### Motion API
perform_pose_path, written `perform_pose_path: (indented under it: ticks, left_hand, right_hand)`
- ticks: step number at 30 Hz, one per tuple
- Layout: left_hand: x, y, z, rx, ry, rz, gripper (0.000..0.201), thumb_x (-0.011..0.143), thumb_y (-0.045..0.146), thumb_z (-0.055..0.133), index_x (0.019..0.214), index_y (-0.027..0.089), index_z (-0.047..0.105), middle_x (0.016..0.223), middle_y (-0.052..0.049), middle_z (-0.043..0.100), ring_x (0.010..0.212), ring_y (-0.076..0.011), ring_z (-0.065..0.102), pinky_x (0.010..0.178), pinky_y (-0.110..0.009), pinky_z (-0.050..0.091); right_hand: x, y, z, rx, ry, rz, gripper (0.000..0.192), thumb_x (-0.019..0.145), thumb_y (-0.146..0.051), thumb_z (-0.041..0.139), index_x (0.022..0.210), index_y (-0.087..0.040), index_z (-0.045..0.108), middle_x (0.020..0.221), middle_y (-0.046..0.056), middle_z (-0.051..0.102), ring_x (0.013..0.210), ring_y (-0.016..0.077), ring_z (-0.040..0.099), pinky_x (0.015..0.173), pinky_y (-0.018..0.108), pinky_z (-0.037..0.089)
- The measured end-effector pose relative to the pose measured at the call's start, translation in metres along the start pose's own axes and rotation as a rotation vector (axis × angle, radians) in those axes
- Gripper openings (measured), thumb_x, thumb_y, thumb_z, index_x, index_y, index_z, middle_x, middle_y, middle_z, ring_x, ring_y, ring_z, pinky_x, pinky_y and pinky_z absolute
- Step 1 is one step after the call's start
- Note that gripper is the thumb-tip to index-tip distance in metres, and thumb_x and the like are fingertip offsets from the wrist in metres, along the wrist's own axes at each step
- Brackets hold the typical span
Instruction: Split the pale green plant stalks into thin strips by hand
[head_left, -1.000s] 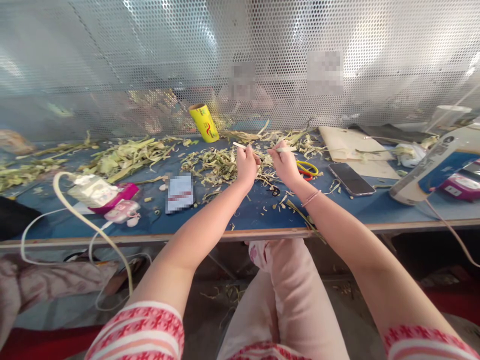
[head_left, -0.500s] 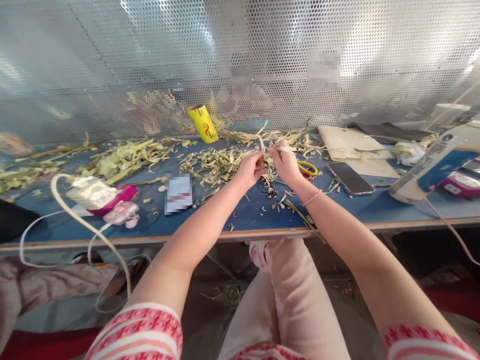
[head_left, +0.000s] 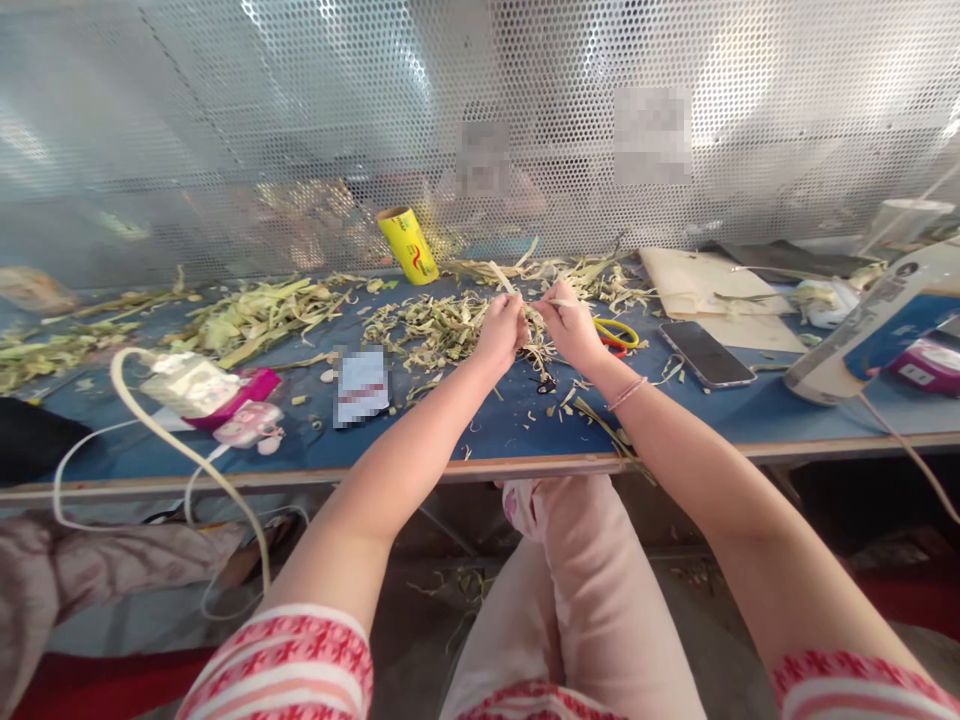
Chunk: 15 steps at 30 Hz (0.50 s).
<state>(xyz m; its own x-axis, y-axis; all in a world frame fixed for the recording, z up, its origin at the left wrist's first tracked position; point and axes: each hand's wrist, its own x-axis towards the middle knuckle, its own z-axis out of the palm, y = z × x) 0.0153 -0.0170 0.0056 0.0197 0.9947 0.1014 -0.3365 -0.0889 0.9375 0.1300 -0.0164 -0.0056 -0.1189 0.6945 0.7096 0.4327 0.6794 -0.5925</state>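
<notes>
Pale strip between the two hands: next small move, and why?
Probably draw the hands slightly apart to pull the pale strip taut. The left hand and right hand both pinch it, nearly touching, above the heap of leaf scraps on the blue table, so little of it is exposed between them.

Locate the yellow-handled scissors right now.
Head view: scissors lie on the blue table, just right of the right hand, left of the phone.
</notes>
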Motion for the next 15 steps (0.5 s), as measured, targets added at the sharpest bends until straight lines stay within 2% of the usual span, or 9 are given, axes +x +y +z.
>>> perform_pose_path:
  ticks: [4,6,11,15]
  left_hand:
    - [0.005,-0.003,-0.004,0.04,-0.016,0.074,0.032,0.088,0.035,0.057,0.071,0.021,0.034,0.047,0.011,0.027,0.032,-0.0015,0.022,0.036,-0.019,0.014]
    - [0.007,-0.005,-0.006,0.057,-0.025,0.11,0.033,0.087,0.038,0.058,0.071,0.021,0.034,0.046,0.011,0.025,0.032,-0.0019,0.021,0.036,-0.02,0.012]
    - [0.007,-0.006,-0.005,0.097,-0.092,0.131,0.034,0.087,0.041,0.058,0.07,0.022,0.036,0.044,0.011,0.021,0.031,-0.0028,0.021,0.036,-0.02,0.011]
    - [0.003,-0.005,-0.002,0.092,-0.098,0.134,0.037,0.083,0.045,0.062,0.069,0.022,0.037,0.044,0.01,0.022,0.032,-0.0024,0.021,0.037,-0.021,0.011]
  right_hand:
    - [0.0,-0.003,0.0,0.045,0.008,0.02,0.02,0.089,-0.036,0.047,0.075,-0.023,0.042,0.069,-0.001,0.048,0.067,0.0139,0.049,0.07,0.031,0.043]
    - [0.001,-0.002,0.0,0.077,0.055,0.055,0.021,0.09,-0.037,0.046,0.075,-0.023,0.04,0.065,-0.002,0.046,0.063,0.0133,0.047,0.068,0.031,0.043]
    - [0.007,0.014,0.0,0.125,0.144,0.189,0.026,0.092,-0.045,0.042,0.077,-0.024,0.038,0.054,-0.005,0.037,0.05,0.0117,0.041,0.058,0.031,0.04]
    - [0.011,0.026,0.002,0.101,0.17,0.183,0.032,0.092,-0.052,0.038,0.079,-0.023,0.04,0.057,-0.004,0.039,0.053,0.0123,0.044,0.059,0.031,0.039]
